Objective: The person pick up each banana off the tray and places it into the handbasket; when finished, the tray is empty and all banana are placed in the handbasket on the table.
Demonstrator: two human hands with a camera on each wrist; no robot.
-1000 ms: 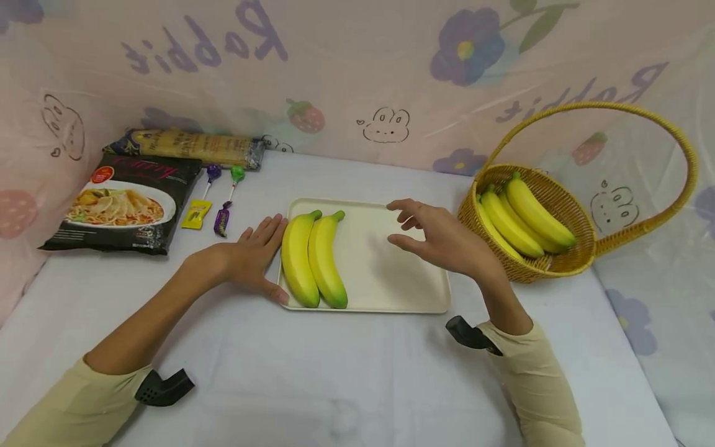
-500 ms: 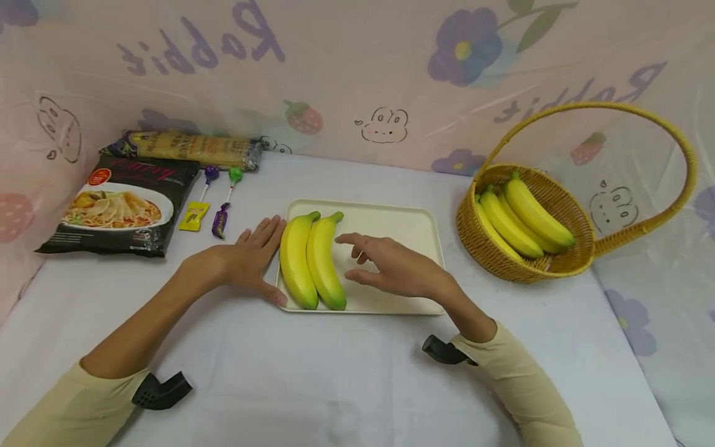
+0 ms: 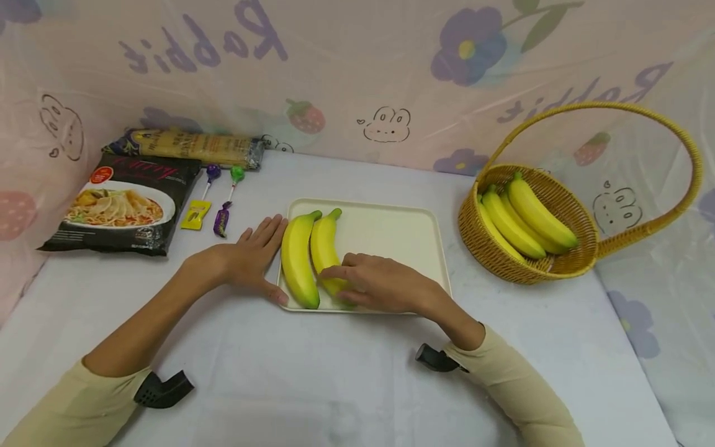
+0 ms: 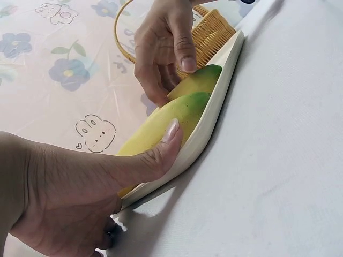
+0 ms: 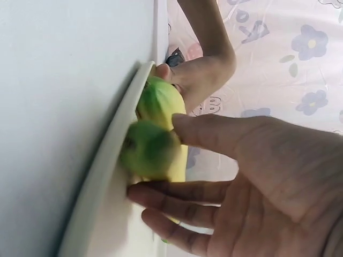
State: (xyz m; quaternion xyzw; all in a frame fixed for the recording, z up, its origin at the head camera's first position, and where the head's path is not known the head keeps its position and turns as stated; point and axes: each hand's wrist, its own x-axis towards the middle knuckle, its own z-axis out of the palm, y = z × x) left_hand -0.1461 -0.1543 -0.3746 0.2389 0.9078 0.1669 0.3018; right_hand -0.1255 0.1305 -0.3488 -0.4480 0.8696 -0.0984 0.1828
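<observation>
Two yellow bananas with green tips lie side by side on the left part of a cream tray [image 3: 391, 230]. My right hand [image 3: 374, 282] grips the near end of the right banana [image 3: 323, 245], with the thumb on one side [image 5: 214, 134] and the fingers on the other. The left banana [image 3: 296, 254] lies untouched beside it. My left hand [image 3: 251, 257] rests flat on the table against the tray's left rim, fingers straight, its thumb [image 4: 161, 152] pressed on the tray's near left corner.
A wicker basket [image 3: 558, 264] with a tall handle holds several bananas [image 3: 525, 214] at the right. At the back left lie a black noodle packet [image 3: 120, 205], a long pasta packet [image 3: 190, 148] and two lollipops [image 3: 223, 198]. A flowered sheet walls the table.
My right hand moved left and down across the tray from near the basket and closed on the right banana's near end. The left hand stayed in place.
</observation>
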